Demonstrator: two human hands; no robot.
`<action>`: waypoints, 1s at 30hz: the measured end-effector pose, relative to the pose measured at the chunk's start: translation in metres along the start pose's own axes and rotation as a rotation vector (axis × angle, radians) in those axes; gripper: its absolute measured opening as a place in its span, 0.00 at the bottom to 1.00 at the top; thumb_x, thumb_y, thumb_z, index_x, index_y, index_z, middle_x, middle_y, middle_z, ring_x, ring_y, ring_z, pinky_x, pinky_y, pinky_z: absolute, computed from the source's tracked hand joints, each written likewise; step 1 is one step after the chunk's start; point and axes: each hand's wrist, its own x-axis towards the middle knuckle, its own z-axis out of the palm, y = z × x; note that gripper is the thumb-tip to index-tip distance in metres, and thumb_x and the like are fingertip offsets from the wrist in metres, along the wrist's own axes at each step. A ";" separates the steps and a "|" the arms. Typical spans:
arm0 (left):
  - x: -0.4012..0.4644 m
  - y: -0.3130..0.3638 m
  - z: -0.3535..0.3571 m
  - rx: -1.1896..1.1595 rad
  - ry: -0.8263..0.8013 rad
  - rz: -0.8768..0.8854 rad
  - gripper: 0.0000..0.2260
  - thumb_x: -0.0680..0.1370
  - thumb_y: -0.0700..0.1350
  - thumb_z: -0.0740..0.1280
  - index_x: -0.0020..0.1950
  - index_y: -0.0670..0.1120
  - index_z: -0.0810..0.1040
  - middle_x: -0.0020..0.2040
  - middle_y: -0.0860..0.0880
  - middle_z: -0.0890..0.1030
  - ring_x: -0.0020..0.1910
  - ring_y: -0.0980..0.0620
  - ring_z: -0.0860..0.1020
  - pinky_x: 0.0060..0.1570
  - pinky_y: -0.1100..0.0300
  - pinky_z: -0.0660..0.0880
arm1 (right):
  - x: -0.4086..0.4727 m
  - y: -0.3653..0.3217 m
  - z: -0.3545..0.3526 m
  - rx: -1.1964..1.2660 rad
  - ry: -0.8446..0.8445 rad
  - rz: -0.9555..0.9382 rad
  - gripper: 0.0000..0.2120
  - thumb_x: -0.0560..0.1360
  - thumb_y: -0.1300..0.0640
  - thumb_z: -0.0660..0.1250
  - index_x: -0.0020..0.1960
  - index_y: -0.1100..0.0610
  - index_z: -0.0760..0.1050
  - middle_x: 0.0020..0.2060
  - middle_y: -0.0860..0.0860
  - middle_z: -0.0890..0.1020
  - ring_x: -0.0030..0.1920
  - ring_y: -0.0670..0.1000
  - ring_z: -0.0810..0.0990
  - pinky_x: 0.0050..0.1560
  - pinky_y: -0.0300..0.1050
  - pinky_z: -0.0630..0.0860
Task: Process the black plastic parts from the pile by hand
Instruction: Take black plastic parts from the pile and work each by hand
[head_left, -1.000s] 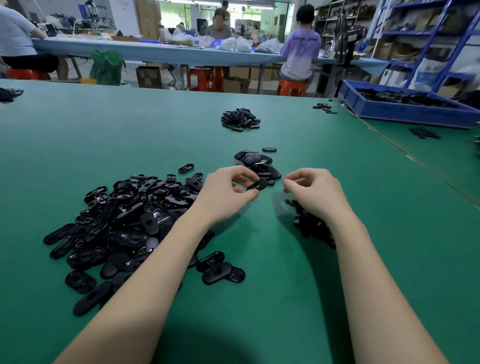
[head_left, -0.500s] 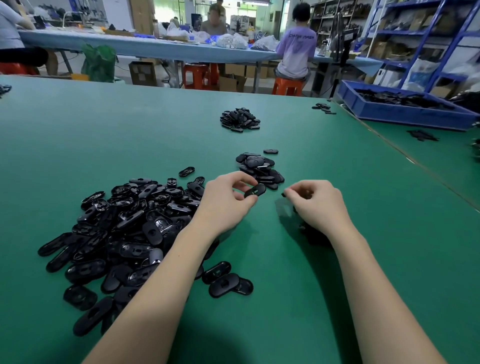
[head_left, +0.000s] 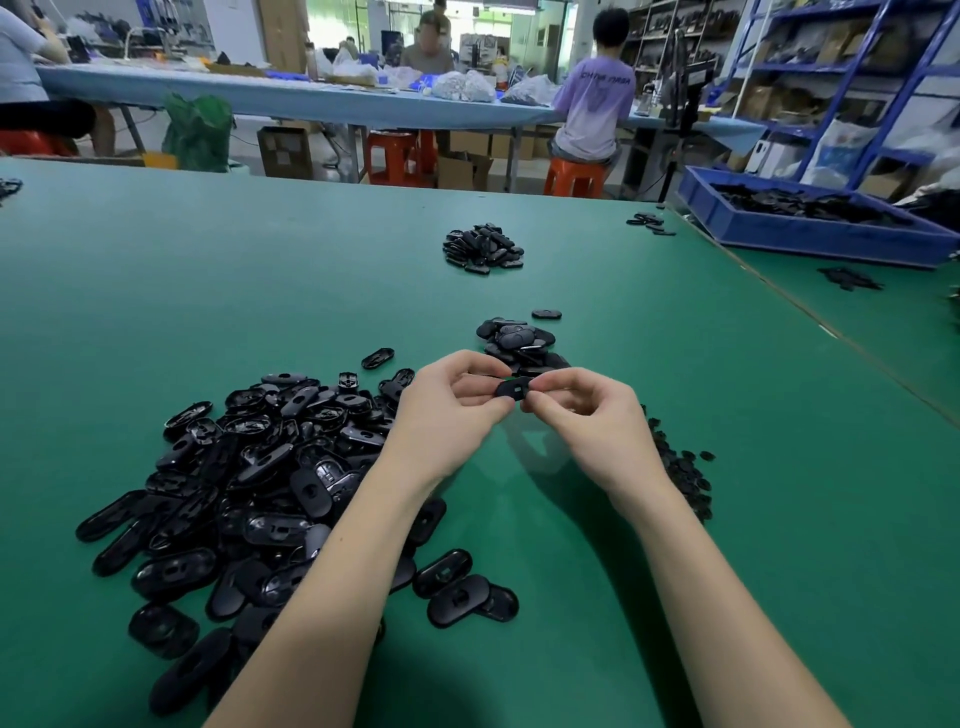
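A big pile of black oval plastic parts (head_left: 249, 483) lies on the green table (head_left: 727, 519) at the left. One black part (head_left: 511, 388) is held above the table between both hands. My left hand (head_left: 447, 405) pinches its left end, and my right hand (head_left: 587, 415) pinches its right end with thumb and fingers. A smaller heap of black parts (head_left: 519, 343) sits just beyond the hands. A scatter of small black scraps (head_left: 680, 473) lies to the right of my right wrist, partly hidden by the forearm.
Another heap of parts (head_left: 483, 248) lies farther back at the centre, a few more (head_left: 649, 223) near the table's far right edge. A blue bin (head_left: 810, 239) of black parts stands at the right. People sit at a long blue table (head_left: 291, 101) behind.
My right hand has moved left and taken hold of the part that the left hand was holding alone. Both hands now meet on it.
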 end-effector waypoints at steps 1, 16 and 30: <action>0.000 0.000 -0.001 -0.029 -0.002 -0.015 0.10 0.74 0.34 0.74 0.51 0.47 0.83 0.41 0.53 0.86 0.42 0.59 0.85 0.42 0.72 0.76 | 0.000 0.000 -0.001 -0.003 -0.001 0.001 0.03 0.74 0.57 0.76 0.43 0.49 0.84 0.35 0.44 0.86 0.35 0.43 0.79 0.37 0.34 0.73; -0.003 -0.006 -0.007 -0.056 -0.033 -0.058 0.08 0.76 0.35 0.72 0.48 0.48 0.84 0.44 0.42 0.86 0.38 0.52 0.81 0.47 0.61 0.79 | 0.000 0.002 0.005 0.026 0.000 0.042 0.04 0.72 0.56 0.78 0.40 0.49 0.85 0.35 0.46 0.86 0.38 0.46 0.81 0.44 0.45 0.76; -0.005 -0.007 -0.006 0.005 -0.028 -0.085 0.07 0.78 0.39 0.70 0.49 0.50 0.84 0.42 0.51 0.87 0.42 0.49 0.82 0.50 0.52 0.81 | -0.004 0.001 0.007 -0.104 0.041 0.047 0.07 0.70 0.48 0.80 0.44 0.45 0.83 0.36 0.40 0.85 0.29 0.38 0.75 0.37 0.39 0.69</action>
